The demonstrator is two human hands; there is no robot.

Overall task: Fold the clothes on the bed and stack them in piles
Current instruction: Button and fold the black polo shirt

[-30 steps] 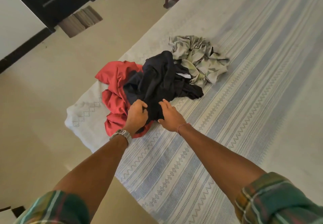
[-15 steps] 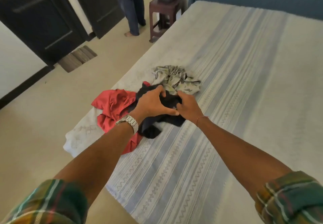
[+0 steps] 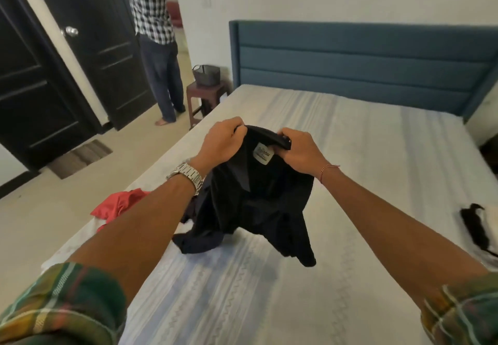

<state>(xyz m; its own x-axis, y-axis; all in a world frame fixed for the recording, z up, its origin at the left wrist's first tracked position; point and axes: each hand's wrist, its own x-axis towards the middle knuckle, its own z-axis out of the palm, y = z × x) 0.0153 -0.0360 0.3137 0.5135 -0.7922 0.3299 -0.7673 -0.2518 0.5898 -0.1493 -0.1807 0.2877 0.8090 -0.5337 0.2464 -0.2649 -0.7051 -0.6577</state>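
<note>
from my head camera, both my hands are raised in front of me over the bed (image 3: 377, 172). my left hand (image 3: 221, 142) has its fingers curled round the collar edge of the black shirt (image 3: 256, 204), and my right hand (image 3: 300, 149) pinches the same collar on the other side, thumb and fingers closed on the dark band. the two hands are near each other, with the white neck label (image 3: 263, 154) showing between them, facing me. the shirt hangs down from my grip, rumpled; its lower parts trail onto the striped sheet, one dark end lying on the bed near my left forearm and another dangling lower right.

there is a silver watch (image 3: 188, 176) on my left wrist and a thin red thread (image 3: 327, 170) on my right wrist. my plaid sleeves are rolled up at the bottom corners of the view.

a red garment (image 3: 121, 204) lies crumpled on the left edge of the bed, partly hidden behind my left forearm. at the right edge of the bed sits a small heap of black and white cloth (image 3: 477, 226), well apart from the shirt; i cannot tell what it is.

beyond the bed stands a blue padded headboard (image 3: 363, 61). to its left a dark basket (image 3: 206, 75) sits on a small brown stool (image 3: 203, 96). a person in a checked shirt (image 3: 155, 34) stands on the floor beside the black doors (image 3: 89, 53), and a striped mat (image 3: 80, 157) lies on the floor by them.
</note>
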